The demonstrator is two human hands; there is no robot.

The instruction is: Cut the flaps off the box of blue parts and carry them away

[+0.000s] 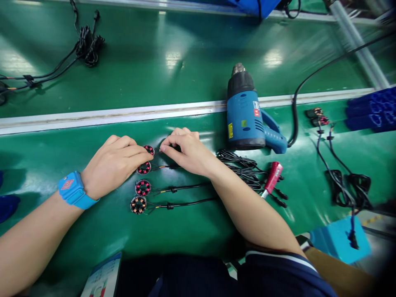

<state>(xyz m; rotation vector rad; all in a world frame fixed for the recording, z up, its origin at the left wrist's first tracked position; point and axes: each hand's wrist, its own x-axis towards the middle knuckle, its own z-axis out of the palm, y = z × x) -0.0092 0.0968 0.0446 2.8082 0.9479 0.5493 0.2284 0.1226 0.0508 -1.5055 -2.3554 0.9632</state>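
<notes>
Several small round motor stators with wire windings lie in a column on the green bench. My left hand (116, 163), with a blue band on its wrist, has its fingers closed at the edge of the topmost stator (149, 151). Just right of it, my right hand (185, 148) pinches the thin lead wires coming from that stator. Below sit a second stator (144, 168), a red-wound stator (142, 187) and a copper-wound stator (138, 204). Black cables (192, 187) run from them to the right, partly under my right forearm.
A blue heat gun (246, 111) stands behind the coiled cables (244, 169). Beside these lies a red-handled tool (272, 178). More stators with cables (335, 173) and blue tubes (371, 109) are at right. A black cable bundle (88, 45) lies beyond the white strip (123, 113).
</notes>
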